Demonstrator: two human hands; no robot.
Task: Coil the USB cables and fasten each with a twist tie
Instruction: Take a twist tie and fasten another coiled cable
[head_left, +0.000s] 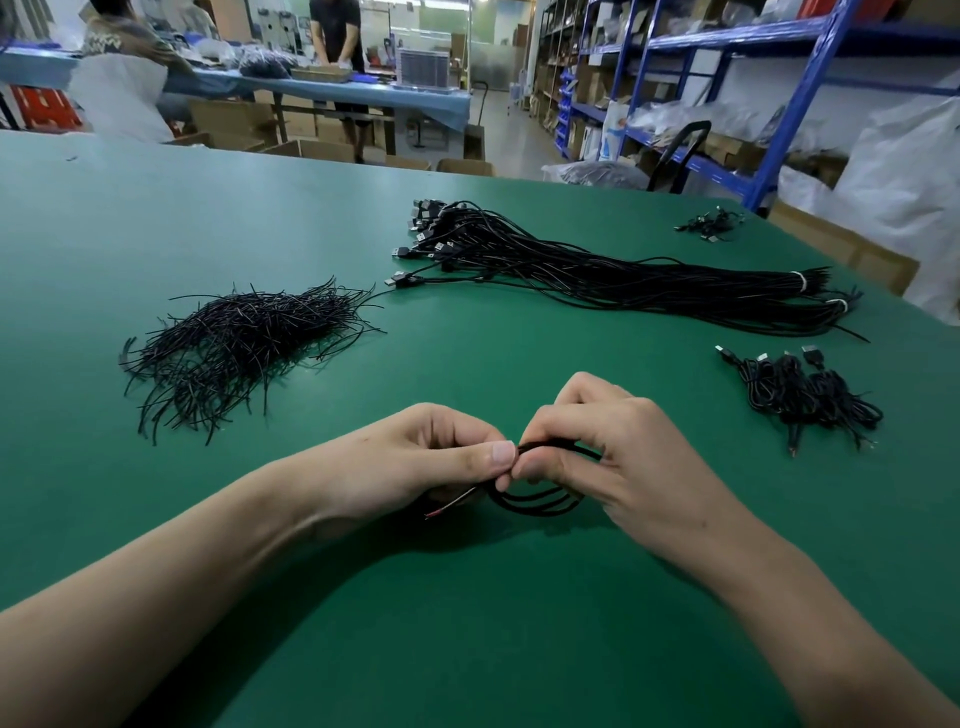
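Observation:
Both hands meet over the green table, holding one coiled black USB cable. My left hand pinches the coil's left side with thumb and fingers. My right hand grips its top, fingers curled over the loops. The cable's bare wire end sticks out below my left hand. I cannot tell whether a twist tie is on the coil. A heap of black twist ties lies at the left. A long bundle of uncoiled USB cables stretches across the far middle.
A small pile of coiled cables lies at the right, and a few more sit near the far right edge. Beyond the table are blue shelving, cardboard boxes, white sacks and two people at another bench.

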